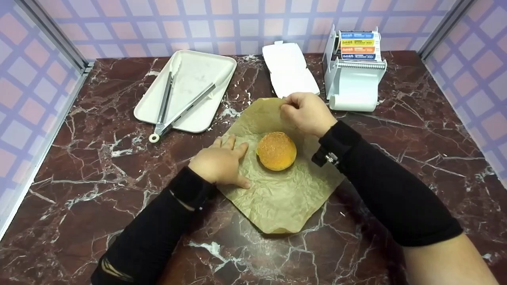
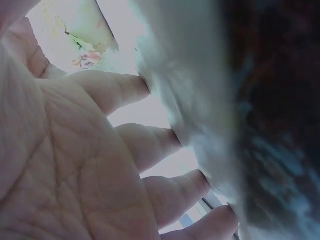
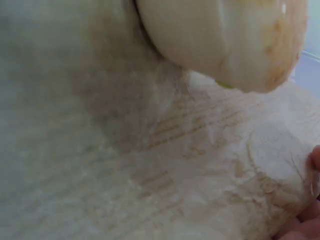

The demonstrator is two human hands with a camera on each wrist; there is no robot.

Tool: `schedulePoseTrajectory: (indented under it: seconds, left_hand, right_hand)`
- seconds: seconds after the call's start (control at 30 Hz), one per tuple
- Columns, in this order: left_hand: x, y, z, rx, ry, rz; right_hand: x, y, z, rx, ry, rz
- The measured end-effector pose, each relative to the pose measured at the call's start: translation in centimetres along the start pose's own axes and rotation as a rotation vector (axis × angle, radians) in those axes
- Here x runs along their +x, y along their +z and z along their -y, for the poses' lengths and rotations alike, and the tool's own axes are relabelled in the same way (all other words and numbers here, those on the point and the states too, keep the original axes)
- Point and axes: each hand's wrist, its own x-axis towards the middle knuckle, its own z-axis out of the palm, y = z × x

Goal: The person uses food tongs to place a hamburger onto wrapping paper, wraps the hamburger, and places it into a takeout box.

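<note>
A round hamburger point(image 1: 276, 152) with a golden bun sits on a crumpled sheet of brown wrapping paper point(image 1: 275, 206). Green and pinkish filling point(image 2: 87, 55) shows at its side in the left wrist view. My left hand point(image 1: 220, 164) rests on the paper's left edge, fingers spread; seen from below, its fingertips touch the sheet. At the far edge, my right hand point(image 1: 307, 113) pinches the paper between thumb and curled fingers. In the right wrist view, the paper point(image 3: 190, 165) slopes under the bun point(image 3: 225, 45), with some fingertips point(image 3: 316, 157) at its border.
Metal tongs point(image 1: 186, 111) with pale tips lie across a cream tray point(image 1: 204, 120) at the back left. Behind the paper is an open white takeaway box point(image 1: 291, 71). A dispenser point(image 1: 354, 75) with colored label rolls stands at the back right of the marbled table point(image 1: 119, 190).
</note>
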Motion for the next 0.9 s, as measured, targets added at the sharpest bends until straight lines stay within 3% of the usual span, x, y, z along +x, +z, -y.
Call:
schedulePoseTrajectory:
  seconds: [0.6, 0.7, 0.9]
  left_hand:
    - [0.9, -0.8, 0.3, -0.014, -0.015, 0.001]
    - [0.9, -0.9, 0.2, 0.019, -0.021, -0.005]
    - [0.6, -0.9, -0.2, 0.118, 0.023, -0.035]
  right_hand:
    - [-3.0, -0.5, -0.6, -0.001, -0.154, 0.052]
    - [-3.6, -0.2, -0.9, 0.007, -0.167, 0.068]
    - [-4.7, 0.2, -1.6, 0.001, -0.228, 0.049]
